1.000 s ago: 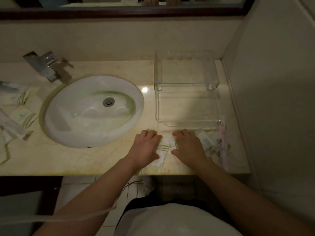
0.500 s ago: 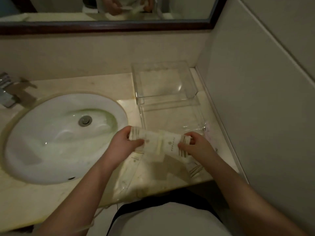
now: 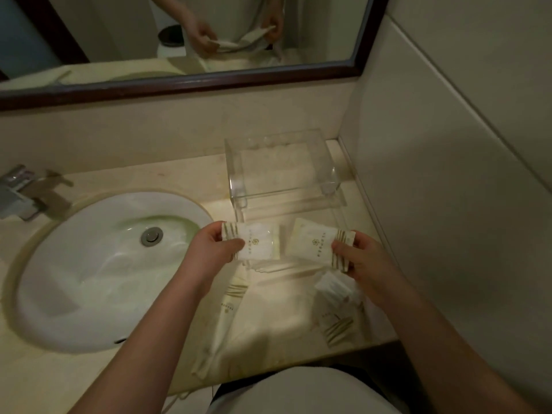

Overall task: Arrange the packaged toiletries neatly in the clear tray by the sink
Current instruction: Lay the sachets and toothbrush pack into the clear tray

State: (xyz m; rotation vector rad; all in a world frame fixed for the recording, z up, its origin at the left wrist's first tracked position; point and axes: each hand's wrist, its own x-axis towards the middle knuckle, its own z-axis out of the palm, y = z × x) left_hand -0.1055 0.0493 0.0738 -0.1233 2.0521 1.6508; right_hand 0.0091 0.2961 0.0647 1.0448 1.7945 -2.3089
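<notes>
Above counter | left hand (image 3: 214,248) pinches packet (image 3: 257,245) | right hand (image 3: 363,258) pinches sachet (image 3: 318,246)

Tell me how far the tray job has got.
Done: nothing shows inside the clear tray yet. In hand: the left hand pinches one striped packet, the right hand a second packet, both before the tray. Left: both, plus the long packet and small packets lying on the counter.

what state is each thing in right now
left hand, pinching the left packet by its striped end
right hand, pinching the right packet by its striped end
clear tray, on the counter, no packets visible inside
long sachet, lying flat on the counter
faucet, no water running
</notes>
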